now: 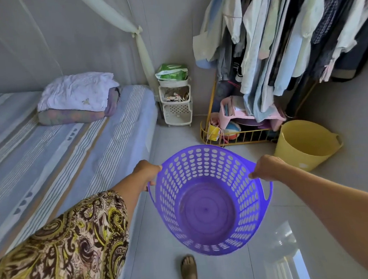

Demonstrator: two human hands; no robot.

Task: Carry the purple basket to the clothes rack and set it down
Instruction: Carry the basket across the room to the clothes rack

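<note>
The purple basket (208, 205), round, perforated and empty, hangs in the air over the floor in the middle of the view. My left hand (147, 172) grips its left rim and my right hand (268, 168) grips its right rim. The clothes rack (292, 42) stands at the upper right, packed with hanging shirts, and its yellow wire base shelf (233, 138) lies just beyond the basket's far edge.
A bed (58, 149) with striped sheets and folded bedding runs along the left. A white plastic shelf unit (177, 104) stands by the wall. A yellow bucket (304, 145) sits on the floor right of the rack's base. My foot (189, 273) shows below the basket.
</note>
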